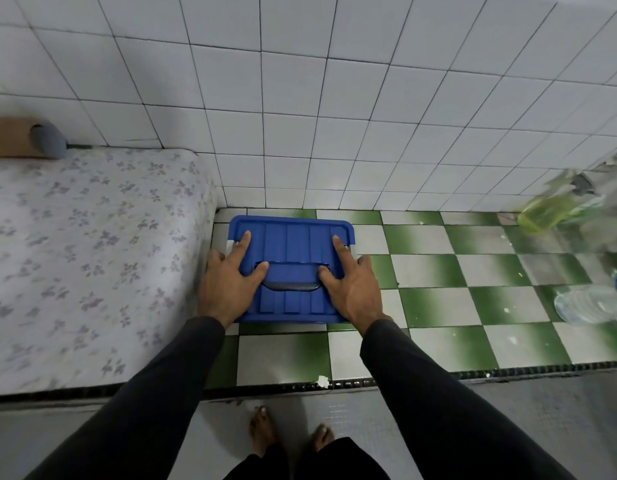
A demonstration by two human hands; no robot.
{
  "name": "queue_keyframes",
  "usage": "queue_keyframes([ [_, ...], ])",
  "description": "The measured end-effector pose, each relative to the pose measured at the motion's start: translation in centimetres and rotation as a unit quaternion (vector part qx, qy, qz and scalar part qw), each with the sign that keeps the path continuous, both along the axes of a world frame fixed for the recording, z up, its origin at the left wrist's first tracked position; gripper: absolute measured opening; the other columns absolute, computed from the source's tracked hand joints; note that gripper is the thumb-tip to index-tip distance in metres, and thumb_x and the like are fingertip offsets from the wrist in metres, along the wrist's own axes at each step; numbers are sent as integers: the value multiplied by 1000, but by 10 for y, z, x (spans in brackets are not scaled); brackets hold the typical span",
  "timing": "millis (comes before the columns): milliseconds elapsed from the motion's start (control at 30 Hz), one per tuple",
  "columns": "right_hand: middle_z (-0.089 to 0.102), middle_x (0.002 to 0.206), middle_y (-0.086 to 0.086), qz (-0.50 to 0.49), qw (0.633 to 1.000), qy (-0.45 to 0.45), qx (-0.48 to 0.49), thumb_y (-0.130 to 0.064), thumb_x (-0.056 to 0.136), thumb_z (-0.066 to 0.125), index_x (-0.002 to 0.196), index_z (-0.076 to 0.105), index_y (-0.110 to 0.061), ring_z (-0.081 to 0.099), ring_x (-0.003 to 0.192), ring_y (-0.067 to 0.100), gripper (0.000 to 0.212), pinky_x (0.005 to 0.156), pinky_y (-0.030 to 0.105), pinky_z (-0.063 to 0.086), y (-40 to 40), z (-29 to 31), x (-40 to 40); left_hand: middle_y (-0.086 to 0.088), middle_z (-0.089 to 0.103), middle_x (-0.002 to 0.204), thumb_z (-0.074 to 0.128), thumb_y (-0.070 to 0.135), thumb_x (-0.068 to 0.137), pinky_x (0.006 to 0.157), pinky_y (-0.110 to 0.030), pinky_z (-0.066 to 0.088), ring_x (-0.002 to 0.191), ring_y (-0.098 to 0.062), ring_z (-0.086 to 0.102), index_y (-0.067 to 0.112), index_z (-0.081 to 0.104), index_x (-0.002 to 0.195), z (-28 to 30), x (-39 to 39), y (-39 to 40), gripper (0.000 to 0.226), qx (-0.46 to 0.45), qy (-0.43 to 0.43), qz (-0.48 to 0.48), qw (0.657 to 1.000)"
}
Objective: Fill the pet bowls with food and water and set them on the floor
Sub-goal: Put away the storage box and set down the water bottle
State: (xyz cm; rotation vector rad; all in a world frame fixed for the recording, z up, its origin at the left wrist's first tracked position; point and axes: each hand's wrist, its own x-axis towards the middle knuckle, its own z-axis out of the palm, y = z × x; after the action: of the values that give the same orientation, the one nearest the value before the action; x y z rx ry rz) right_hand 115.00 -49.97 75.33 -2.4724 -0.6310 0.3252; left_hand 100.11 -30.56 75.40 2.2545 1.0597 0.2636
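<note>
A blue-lidded plastic storage box sits on the green and white checkered floor, against the tiled wall and beside a mattress. My left hand lies flat on the left side of the lid, fingers spread, thumb at the handle. My right hand lies flat on the right side the same way. The dark lid handle sits between my thumbs. What is inside the box is hidden. No pet bowls are in view.
A floral mattress fills the left side. At the right edge a clear water bottle lies on the floor and a bottle of yellow-green liquid stands by the wall. A black threshold strip crosses below; my bare feet stand on grey floor.
</note>
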Motion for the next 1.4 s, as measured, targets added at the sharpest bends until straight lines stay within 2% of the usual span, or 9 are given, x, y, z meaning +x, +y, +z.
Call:
queue_keyframes([
  [133,37,111,1,6,1000,-10,7,-72,91,48,152,12,-58,53,86,19,72,80,36,58,-19,4,-15,-13,40,149,55,69,93,108,-42,44,133,-33,48,54,22,158,8,-17,-19,75,7,-6,9,1000],
  [300,37,108,1,14,1000,-14,16,-73,91,47,152,13,-58,53,84,19,71,80,33,55,-47,6,-34,-11,41,145,58,66,93,102,-36,43,128,-31,49,52,26,158,13,-41,-53,74,15,-13,24,1000],
  [433,37,109,1,37,999,-14,16,-74,90,47,150,13,-60,52,84,18,71,80,32,52,-78,4,-53,-12,40,149,60,63,93,112,-39,39,137,-33,44,50,27,158,12,-69,-88,74,2,-21,38,999],
  [600,34,110,-1,65,998,3,21,-74,89,49,151,13,-59,43,75,5,72,78,25,46,-124,-1,-82,-12,41,142,59,67,92,105,-41,45,126,-34,51,54,27,156,4,-108,-139,74,-5,-13,62,998],
  [767,36,110,-1,80,996,13,19,-74,90,47,151,14,-58,49,87,14,72,83,29,48,-167,-5,-120,-11,40,143,61,68,90,108,-40,43,129,-34,50,55,28,155,-9,-150,-186,74,-14,-27,77,997],
  [967,36,111,0,83,996,37,1,-71,92,49,153,14,-55,52,90,16,72,85,33,54,-207,-8,-168,2,37,123,61,69,90,100,-35,46,117,-28,55,56,29,154,-18,-199,-228,74,-23,-23,83,996],
  [1133,34,117,1,75,996,55,-11,-72,91,49,153,12,-57,50,93,17,74,87,35,55,-226,-13,-201,-1,42,122,58,71,90,94,-37,50,107,-26,57,57,26,154,-26,-230,-245,73,-17,-6,79,997],
  [1300,36,112,1,48,997,48,-23,-73,90,49,153,11,-58,52,90,17,74,85,35,55,-235,-17,-229,-6,41,140,60,69,90,107,-44,48,126,-31,53,58,26,154,-31,-252,-250,73,-30,-6,68,997],
  [1400,36,113,1,27,997,65,-25,-73,89,51,151,12,-61,53,97,21,74,92,39,54,-238,-22,-244,-2,42,127,58,70,90,99,-39,49,111,-25,54,57,26,155,-35,-264,-250,74,-26,-2,58,998],
])
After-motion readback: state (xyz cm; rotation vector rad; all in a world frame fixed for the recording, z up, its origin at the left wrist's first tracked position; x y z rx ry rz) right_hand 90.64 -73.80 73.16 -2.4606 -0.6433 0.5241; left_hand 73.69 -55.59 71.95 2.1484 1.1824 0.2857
